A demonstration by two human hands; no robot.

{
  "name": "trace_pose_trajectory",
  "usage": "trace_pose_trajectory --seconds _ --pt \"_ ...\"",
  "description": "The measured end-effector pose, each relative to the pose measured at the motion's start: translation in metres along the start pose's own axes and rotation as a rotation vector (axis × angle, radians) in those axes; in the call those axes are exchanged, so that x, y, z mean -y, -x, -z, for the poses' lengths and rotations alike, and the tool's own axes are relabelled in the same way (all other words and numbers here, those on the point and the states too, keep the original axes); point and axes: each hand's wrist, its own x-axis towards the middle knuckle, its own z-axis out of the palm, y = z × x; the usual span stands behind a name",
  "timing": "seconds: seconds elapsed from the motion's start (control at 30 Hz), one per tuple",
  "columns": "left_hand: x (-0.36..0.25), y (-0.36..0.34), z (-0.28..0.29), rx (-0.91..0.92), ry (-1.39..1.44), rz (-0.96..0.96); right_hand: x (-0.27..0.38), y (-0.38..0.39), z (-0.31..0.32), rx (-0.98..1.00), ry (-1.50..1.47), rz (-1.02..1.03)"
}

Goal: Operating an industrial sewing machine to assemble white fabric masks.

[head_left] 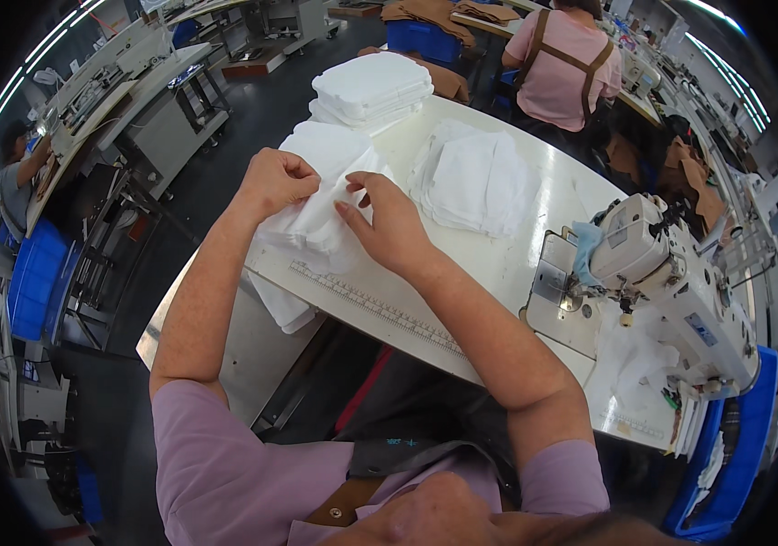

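Observation:
My left hand (pixel 275 180) pinches the upper edge of a white fabric piece (pixel 320 223) that lies on a pile at the near left of the white worktable (pixel 507 264). My right hand (pixel 387 220) grips the same piece from the right, fingers curled over its fold. The cloth is bunched up between both hands. Under it more white pieces hang over the table's edge (pixel 281 308).
A second spread pile of white pieces (pixel 475 182) lies to the right, and a neat stack (pixel 372 88) at the far end. A sewing machine (pixel 662 273) stands at the right. A ruler strip (pixel 380 309) runs along the near edge. A person in pink (pixel 560 64) sits beyond.

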Motion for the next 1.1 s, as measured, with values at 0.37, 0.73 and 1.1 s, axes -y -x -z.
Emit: trace_pose_trajectory --seconds 0.37,0.73,1.1 --pt "0.013 -0.002 -0.004 0.012 0.249 0.051 -0.027 -0.034 -0.019 0.071 -0.41 -0.422" --pt "0.014 -0.004 -0.003 -0.014 0.417 0.078 -0.023 -0.035 -0.018 -0.066 -0.521 -0.471" --pt "0.034 -0.013 -0.003 -0.115 0.732 0.168 -0.03 -0.033 -0.012 0.045 -0.508 -0.534"
